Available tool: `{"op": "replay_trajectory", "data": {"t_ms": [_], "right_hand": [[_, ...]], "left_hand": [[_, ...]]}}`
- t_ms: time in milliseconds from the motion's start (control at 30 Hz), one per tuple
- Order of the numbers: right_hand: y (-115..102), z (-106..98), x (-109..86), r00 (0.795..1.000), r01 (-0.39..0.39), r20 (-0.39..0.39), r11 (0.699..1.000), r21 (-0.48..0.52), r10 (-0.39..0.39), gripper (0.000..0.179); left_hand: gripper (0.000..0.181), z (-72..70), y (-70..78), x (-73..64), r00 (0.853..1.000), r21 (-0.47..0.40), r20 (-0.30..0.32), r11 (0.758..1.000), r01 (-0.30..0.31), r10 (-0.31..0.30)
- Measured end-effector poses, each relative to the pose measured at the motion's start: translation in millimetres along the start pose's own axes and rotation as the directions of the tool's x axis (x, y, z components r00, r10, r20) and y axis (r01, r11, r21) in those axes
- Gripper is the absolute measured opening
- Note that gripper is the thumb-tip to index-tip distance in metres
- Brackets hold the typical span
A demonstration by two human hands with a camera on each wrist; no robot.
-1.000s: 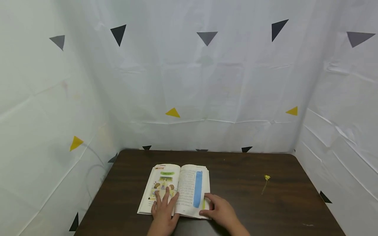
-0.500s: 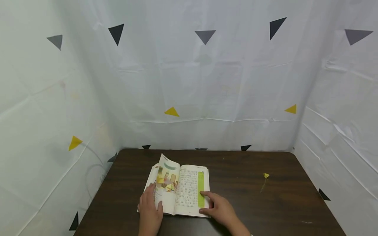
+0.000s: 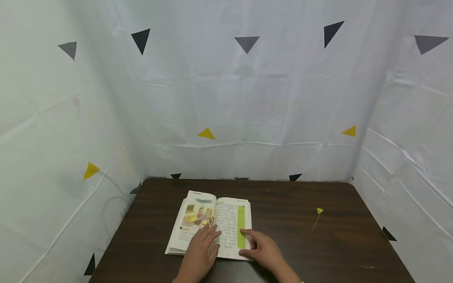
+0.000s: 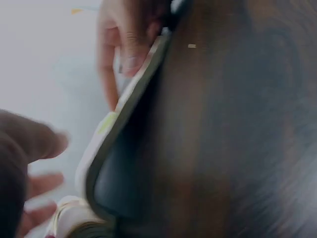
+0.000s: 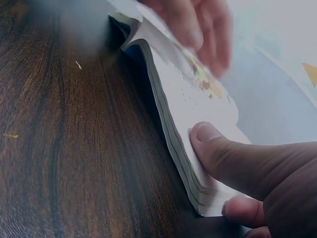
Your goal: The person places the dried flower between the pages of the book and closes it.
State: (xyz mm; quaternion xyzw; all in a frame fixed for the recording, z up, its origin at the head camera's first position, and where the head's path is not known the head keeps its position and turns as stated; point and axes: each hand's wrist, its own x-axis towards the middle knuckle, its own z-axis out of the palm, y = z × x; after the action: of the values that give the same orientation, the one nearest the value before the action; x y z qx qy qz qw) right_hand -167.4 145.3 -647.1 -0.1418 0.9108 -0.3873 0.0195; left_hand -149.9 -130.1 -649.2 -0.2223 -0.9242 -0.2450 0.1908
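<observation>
An open book (image 3: 228, 222) lies on the dark wooden table, with a picture on its left page and a lime-green strip down its right page. My left hand (image 3: 201, 251) is spread with fairly straight fingers over the lower middle of the book, near the spine; in the right wrist view this hand (image 5: 198, 29) is blurred above the pages. At the right edge, my right hand (image 3: 264, 251) holds the book. Its thumb (image 5: 218, 148) presses on the page in the right wrist view, while other fingers curl at the outer edge, partly hidden.
A small yellow flower (image 3: 319, 211) on a thin stem lies on the table (image 3: 283, 204) to the right of the book. White sheeting (image 3: 247, 98) with dark and yellow triangles hangs behind and at both sides.
A picture page has been turned over to the left, so a green strip now replaces the blue one. My left hand went left with it, then came back toward the spine. My right hand stays put.
</observation>
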Motion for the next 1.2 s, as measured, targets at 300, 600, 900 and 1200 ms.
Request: {"op": "replay_trajectory", "data": {"t_ms": [300, 600, 900, 1200], "right_hand": [[4.4, 2.4, 0.8, 1.000, -0.011, 0.007, 1.000, -0.006, 0.011, 0.069], [1.7, -0.5, -0.7, 1.000, 0.007, 0.004, 1.000, 0.003, -0.007, 0.067], [6.1, -17.3, -19.1, 0.997, -0.068, -0.040, 0.997, -0.046, 0.066, 0.031], [59.5, -80.4, -44.7, 0.934, -0.300, -0.270, 0.924, -0.236, 0.234, 0.020]], "left_hand": [[0.064, 16.1, -8.0, -8.1, 0.930, -0.015, 0.308, 0.976, 0.216, -0.201], [0.063, 18.7, -6.5, -7.1, 0.939, -0.002, 0.275, 0.977, 0.214, -0.205], [0.062, 19.5, -5.1, -10.1, 0.946, -0.012, 0.251, 0.977, 0.214, -0.204], [0.061, 17.7, -1.1, -11.8, 0.962, -0.013, 0.205, 0.982, 0.189, -0.182]]}}
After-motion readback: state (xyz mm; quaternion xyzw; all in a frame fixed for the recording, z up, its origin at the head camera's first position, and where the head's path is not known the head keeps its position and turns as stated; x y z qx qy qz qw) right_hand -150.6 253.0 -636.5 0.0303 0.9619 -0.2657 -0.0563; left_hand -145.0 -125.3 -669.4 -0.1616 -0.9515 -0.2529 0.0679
